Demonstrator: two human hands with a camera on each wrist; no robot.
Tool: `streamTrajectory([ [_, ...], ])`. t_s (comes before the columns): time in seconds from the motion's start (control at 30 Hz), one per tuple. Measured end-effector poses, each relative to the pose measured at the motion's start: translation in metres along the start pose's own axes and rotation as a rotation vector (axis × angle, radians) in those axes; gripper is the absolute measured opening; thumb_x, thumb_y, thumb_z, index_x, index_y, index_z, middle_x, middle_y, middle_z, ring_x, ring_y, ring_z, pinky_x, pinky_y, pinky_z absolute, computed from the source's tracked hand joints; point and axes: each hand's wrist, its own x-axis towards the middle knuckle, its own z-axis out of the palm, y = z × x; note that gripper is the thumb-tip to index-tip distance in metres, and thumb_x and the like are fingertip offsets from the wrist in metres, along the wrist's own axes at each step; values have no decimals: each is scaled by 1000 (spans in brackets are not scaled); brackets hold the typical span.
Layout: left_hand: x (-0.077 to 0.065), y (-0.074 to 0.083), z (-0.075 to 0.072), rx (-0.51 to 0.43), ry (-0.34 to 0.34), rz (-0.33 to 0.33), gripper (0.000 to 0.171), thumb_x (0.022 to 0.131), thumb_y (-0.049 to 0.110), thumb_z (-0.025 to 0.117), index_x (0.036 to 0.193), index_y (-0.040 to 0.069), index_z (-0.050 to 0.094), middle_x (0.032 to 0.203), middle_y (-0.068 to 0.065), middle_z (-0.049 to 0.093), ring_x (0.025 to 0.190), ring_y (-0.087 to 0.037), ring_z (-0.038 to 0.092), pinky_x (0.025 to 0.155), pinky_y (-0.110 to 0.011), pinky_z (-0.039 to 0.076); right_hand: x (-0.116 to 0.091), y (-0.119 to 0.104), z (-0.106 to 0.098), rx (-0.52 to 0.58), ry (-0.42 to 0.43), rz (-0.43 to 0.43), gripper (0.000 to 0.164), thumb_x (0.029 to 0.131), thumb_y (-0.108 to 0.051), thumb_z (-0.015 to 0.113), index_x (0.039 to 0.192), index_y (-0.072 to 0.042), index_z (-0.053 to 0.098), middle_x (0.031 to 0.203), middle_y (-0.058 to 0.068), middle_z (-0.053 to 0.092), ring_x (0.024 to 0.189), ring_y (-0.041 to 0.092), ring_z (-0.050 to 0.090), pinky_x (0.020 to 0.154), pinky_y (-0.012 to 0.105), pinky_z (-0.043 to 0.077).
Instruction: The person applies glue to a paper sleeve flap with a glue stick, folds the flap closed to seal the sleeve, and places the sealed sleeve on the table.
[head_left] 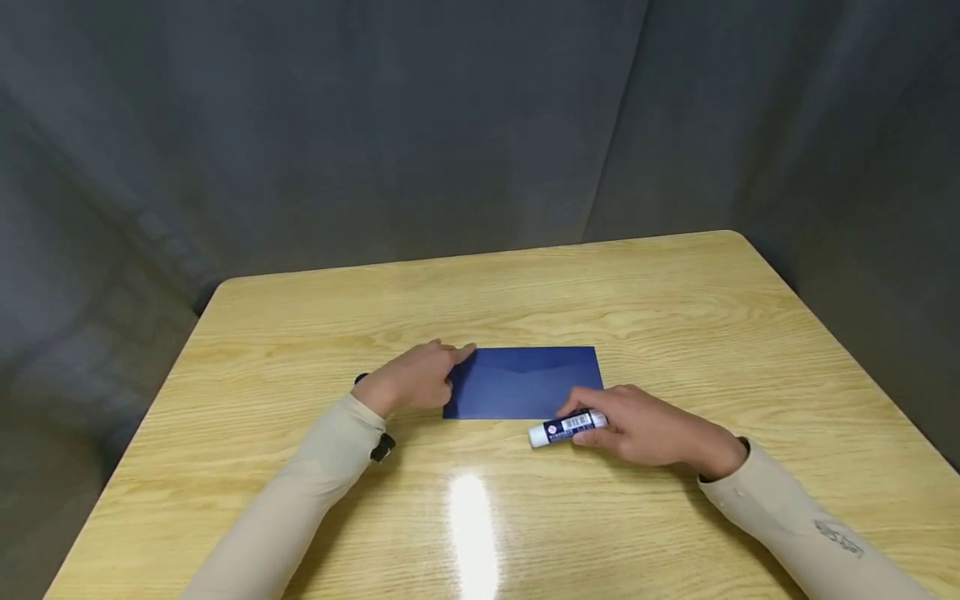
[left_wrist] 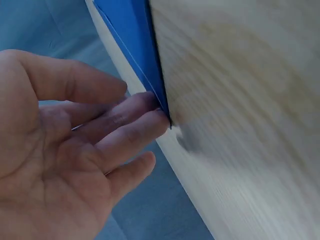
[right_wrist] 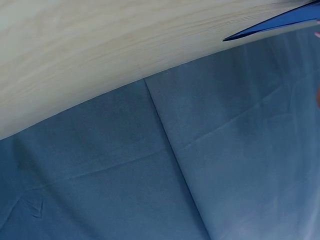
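Observation:
A dark blue envelope [head_left: 525,383] lies flat on the wooden table, a faint pointed flap line showing across it. My left hand [head_left: 420,377] rests at its left end, index finger reaching onto the far left corner. From the left wrist, the fingertips of that hand [left_wrist: 75,135] touch the envelope's corner [left_wrist: 132,37], with the thumb apart from them. My right hand [head_left: 637,425] grips a white and navy glue stick [head_left: 567,427] over the envelope's near right edge. Only a tip of the envelope [right_wrist: 285,21] appears in the right wrist view; the glue stick is out of sight there.
The light wooden table [head_left: 315,325] extends around both hands. Grey-blue curtains [head_left: 480,125] hang behind its far edge and at the sides. A small dark object [head_left: 361,378], of unclear kind, shows beside the left wrist.

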Motion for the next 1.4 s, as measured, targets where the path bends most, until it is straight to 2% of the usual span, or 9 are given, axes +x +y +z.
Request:
streamTrajectory([
  [0.03, 0, 0, 0, -9, -3, -2, 70, 90, 0, 46, 157, 13, 30, 156, -14, 43, 145, -37, 37, 90, -38, 41, 0, 0, 0, 1, -1, 2, 23, 97, -32, 65, 118, -34, 58, 97, -17, 66, 72, -2, 54, 64, 19, 46],
  [0.13, 1, 1, 2, 20, -4, 13, 71, 88, -1, 46, 157, 12, 31, 157, -14, 41, 146, -37, 35, 101, -39, 44, -1, 1, -1, 7, 2, 4, 23, 97, -32, 65, 119, -33, 58, 97, -17, 66, 72, -2, 54, 64, 19, 46],
  [0.27, 2, 5, 3, 131, 0, 31, 70, 85, -3, 47, 153, 13, 40, 155, -12, 43, 145, -31, 40, 122, -44, 30, 0, 1, 1, 14, 10, 0, 23, 96, -31, 65, 118, -33, 58, 96, -17, 66, 71, -2, 53, 63, 19, 46],
  [0.47, 7, 15, 6, 354, 26, 73, 56, 91, 8, 56, 147, 13, 51, 148, -12, 51, 128, -25, 58, 106, -51, 46, 0, -1, 0, 4, 17, -3, 23, 96, -28, 67, 116, -33, 59, 95, -18, 66, 71, -2, 52, 62, 19, 45],
  [0.57, 10, 20, 8, 368, 39, 62, 54, 94, 12, 58, 148, 13, 50, 152, -11, 47, 131, -29, 55, 103, -57, 46, -2, -2, -2, -11, 33, 2, 23, 95, -26, 68, 116, -33, 59, 94, -18, 66, 70, -2, 52, 62, 18, 45],
  [0.83, 17, 24, 16, 398, 20, 2, 67, 96, 16, 60, 153, 41, 36, 156, -4, 39, 136, -35, 44, 100, -62, 46, -5, 0, -1, 14, 28, 19, 23, 96, -27, 66, 117, -32, 59, 97, -15, 68, 72, -2, 54, 63, 19, 46],
  [1.07, 23, 42, 18, 588, -12, -14, 72, 98, 34, 60, 154, 52, 18, 154, -4, 36, 133, -39, 46, 107, -68, 36, -6, -3, 2, 10, 38, 37, 22, 97, -31, 65, 118, -33, 58, 96, -16, 67, 73, -1, 56, 65, 20, 47],
  [1.23, 19, 47, 19, 591, -15, 23, 65, 101, 30, 55, 157, 42, 24, 159, -2, 32, 139, -36, 40, 112, -63, 34, -3, -6, -1, 12, 6, 22, 21, 99, -34, 61, 120, -32, 57, 98, -16, 66, 76, -2, 55, 68, 20, 47],
  [1.4, 15, 44, 17, 557, -17, 140, 57, 103, 18, 51, 157, 21, 33, 162, -3, 30, 146, -24, 32, 118, -42, 35, 0, -9, -15, 198, 37, -30, 23, 101, -22, 58, 124, -25, 58, 101, -5, 69, 76, 6, 60, 66, 22, 50],
])
